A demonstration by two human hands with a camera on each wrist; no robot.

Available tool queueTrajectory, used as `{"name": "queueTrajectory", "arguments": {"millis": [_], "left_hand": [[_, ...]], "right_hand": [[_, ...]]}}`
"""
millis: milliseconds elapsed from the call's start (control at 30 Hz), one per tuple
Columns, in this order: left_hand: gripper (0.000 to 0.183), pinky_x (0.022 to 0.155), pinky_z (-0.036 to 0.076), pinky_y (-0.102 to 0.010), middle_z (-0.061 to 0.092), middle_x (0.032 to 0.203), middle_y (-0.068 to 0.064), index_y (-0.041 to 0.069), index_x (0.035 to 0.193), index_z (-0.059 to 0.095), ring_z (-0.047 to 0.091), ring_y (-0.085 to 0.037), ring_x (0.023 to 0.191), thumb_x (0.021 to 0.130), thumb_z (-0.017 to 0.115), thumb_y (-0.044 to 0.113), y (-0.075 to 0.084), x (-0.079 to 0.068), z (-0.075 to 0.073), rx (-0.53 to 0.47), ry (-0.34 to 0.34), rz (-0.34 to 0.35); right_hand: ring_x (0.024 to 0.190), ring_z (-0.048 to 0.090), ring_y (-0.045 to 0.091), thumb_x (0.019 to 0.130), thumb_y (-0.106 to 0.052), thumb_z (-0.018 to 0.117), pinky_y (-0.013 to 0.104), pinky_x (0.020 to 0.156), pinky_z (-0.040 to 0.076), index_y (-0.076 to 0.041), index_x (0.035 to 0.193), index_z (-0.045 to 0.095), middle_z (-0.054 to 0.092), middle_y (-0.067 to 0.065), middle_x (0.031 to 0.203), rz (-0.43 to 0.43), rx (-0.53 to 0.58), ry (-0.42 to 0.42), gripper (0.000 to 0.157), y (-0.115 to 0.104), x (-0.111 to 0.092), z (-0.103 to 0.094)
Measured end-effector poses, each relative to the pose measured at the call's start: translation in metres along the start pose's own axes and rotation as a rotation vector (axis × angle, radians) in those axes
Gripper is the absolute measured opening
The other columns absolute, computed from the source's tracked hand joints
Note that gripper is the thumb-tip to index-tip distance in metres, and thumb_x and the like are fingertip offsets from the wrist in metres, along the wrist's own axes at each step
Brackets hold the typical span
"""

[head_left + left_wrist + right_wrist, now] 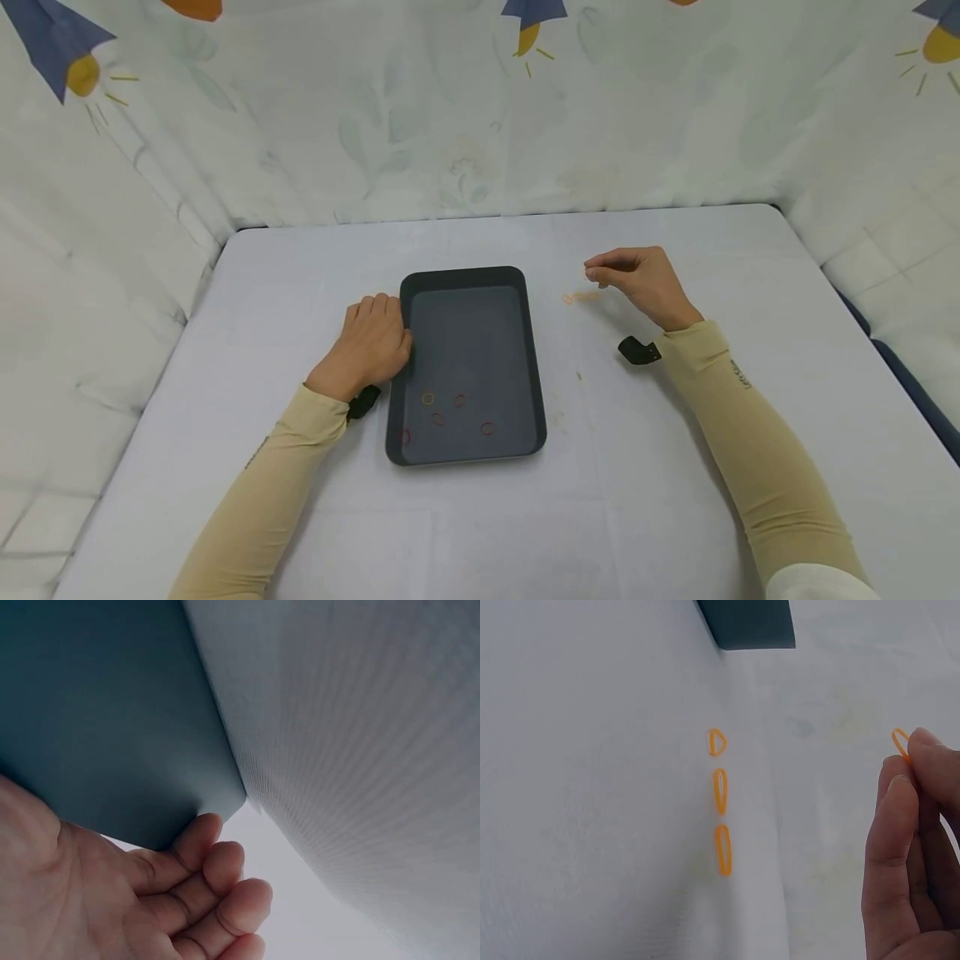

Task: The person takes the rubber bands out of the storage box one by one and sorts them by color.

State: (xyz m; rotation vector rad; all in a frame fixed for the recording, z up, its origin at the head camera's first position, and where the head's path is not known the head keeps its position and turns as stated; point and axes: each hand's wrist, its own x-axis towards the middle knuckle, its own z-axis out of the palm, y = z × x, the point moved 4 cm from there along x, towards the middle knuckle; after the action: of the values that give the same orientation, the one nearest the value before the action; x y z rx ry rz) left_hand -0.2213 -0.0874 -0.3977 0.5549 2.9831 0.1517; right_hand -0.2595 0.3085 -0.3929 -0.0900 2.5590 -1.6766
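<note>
My left hand (369, 342) grips the left rim of a dark grey rectangular tray (472, 342); in the left wrist view its fingers curl against the tray's outer side. Inside the tray, toward the near end, lie a yellow rubber band (423, 399) and several red rubber bands (482, 429). To the tray's right, my right hand (647, 282) is raised over the table, pinching an orange rubber band (897, 737) between thumb and fingertips. Below it, three more orange rubber bands (716, 791) lie in a row on the white tabletop.
A white cloth (300, 258) covers the table. Patterned white curtains (420, 125) hang behind and on both sides. Black wrist cameras (639, 351) sit by each wrist, and a dark blue edge (911, 392) shows beyond the table's right side.
</note>
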Motion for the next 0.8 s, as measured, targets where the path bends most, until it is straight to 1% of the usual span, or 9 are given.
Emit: {"name": "queueTrajectory", "arguments": {"millis": [233, 400, 600, 800], "left_hand": [[0.025, 0.094, 0.038, -0.053, 0.048, 0.101, -0.019, -0.005, 0.107, 0.049, 0.046, -0.037, 0.1, 0.104, 0.043, 0.02, -0.001, 0.0, 0.001, -0.007, -0.005, -0.005], [0.024, 0.093, 0.037, -0.053, 0.048, 0.101, -0.019, -0.005, 0.106, 0.049, 0.046, -0.038, 0.1, 0.103, 0.044, 0.019, -0.001, 0.0, 0.002, -0.006, 0.007, -0.007], [0.023, 0.092, 0.038, -0.053, 0.048, 0.1, -0.019, -0.004, 0.105, 0.049, 0.046, -0.038, 0.099, 0.103, 0.045, 0.019, -0.001, 0.001, 0.002, -0.006, 0.018, 0.0], [0.023, 0.094, 0.038, -0.054, 0.049, 0.1, -0.019, -0.004, 0.104, 0.049, 0.047, -0.039, 0.099, 0.103, 0.046, 0.019, -0.001, 0.001, 0.002, 0.0, 0.03, 0.005]], "right_hand": [[0.091, 0.069, 0.012, 0.091, -0.041, 0.08, 0.035, 0.091, 0.052, -0.009, 0.12, 0.077, 0.078, -0.015, 0.099, 0.014, -0.008, 0.003, 0.043, 0.006, 0.0, 0.0], [0.091, 0.069, 0.012, 0.09, -0.043, 0.08, 0.034, 0.088, 0.052, -0.01, 0.121, 0.076, 0.077, -0.016, 0.099, 0.02, -0.026, 0.009, 0.046, 0.01, 0.003, -0.002], [0.089, 0.067, 0.013, 0.089, -0.045, 0.08, 0.031, 0.082, 0.048, -0.015, 0.119, 0.078, 0.076, -0.019, 0.097, 0.061, -0.046, 0.022, 0.043, 0.018, 0.005, -0.005], [0.088, 0.065, 0.013, 0.089, -0.044, 0.08, 0.027, 0.077, 0.046, -0.014, 0.118, 0.078, 0.075, -0.018, 0.095, 0.101, -0.065, 0.026, 0.042, 0.025, 0.007, -0.006]]}}
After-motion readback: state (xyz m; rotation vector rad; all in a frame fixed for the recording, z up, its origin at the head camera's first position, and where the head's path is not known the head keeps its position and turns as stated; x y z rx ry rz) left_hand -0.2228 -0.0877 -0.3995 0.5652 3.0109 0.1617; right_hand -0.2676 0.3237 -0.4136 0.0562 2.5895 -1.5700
